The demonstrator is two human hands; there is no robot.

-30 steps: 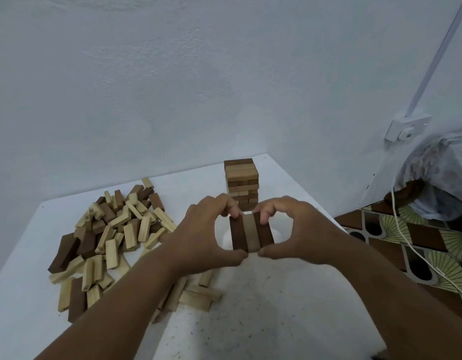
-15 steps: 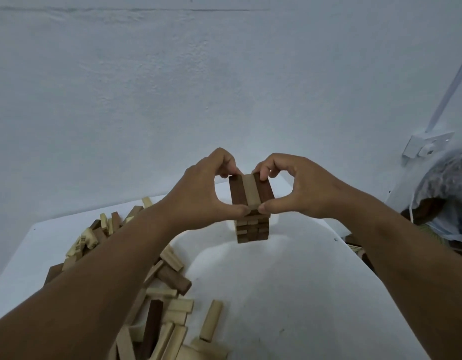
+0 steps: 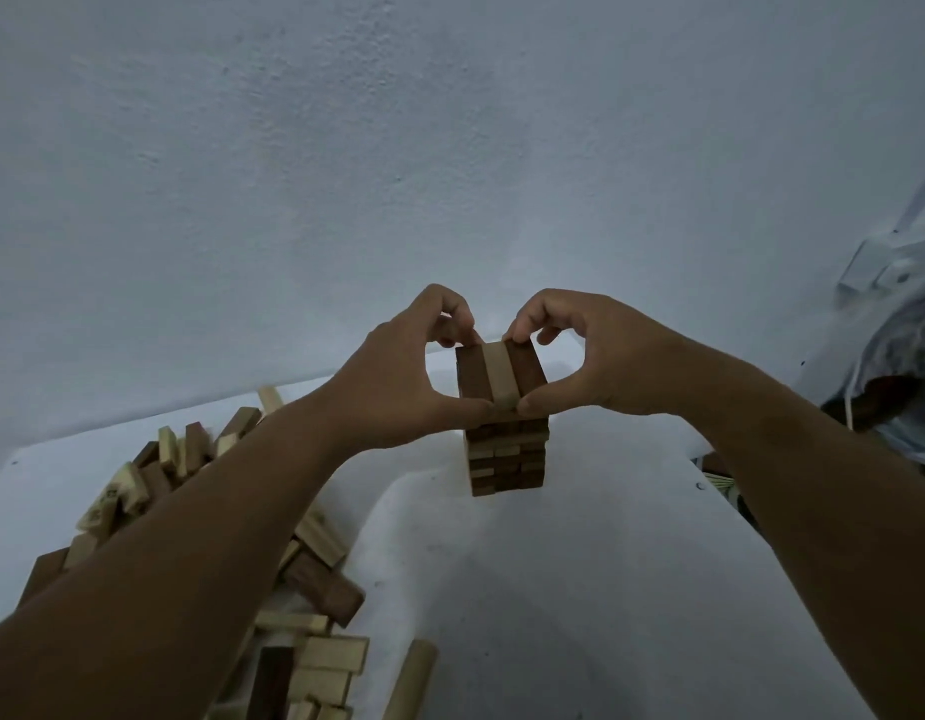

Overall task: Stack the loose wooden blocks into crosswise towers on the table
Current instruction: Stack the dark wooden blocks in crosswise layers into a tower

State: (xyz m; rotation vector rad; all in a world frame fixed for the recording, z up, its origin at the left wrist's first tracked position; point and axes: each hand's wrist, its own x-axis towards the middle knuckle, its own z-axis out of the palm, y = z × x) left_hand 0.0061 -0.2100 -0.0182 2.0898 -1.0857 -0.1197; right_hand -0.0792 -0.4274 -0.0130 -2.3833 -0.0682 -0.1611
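At the centre of the frame a layer of three blocks point(image 3: 499, 379), dark, light, dark, lies side by side on top of the tower point(image 3: 507, 457), which stands on the white desk point(image 3: 580, 589). The left hand point(image 3: 398, 381) and the right hand point(image 3: 600, 363) pinch this layer from either side, thumbs at its near ends, curled forefingers at the far ends, both forearms reaching up from the lower corners. Half a second ago the layer was held just above the tower; now it sits on it, and the view has tilted further toward the wall. The loose pile of blocks point(image 3: 304, 615) lies in the lower left, partly under the left forearm.
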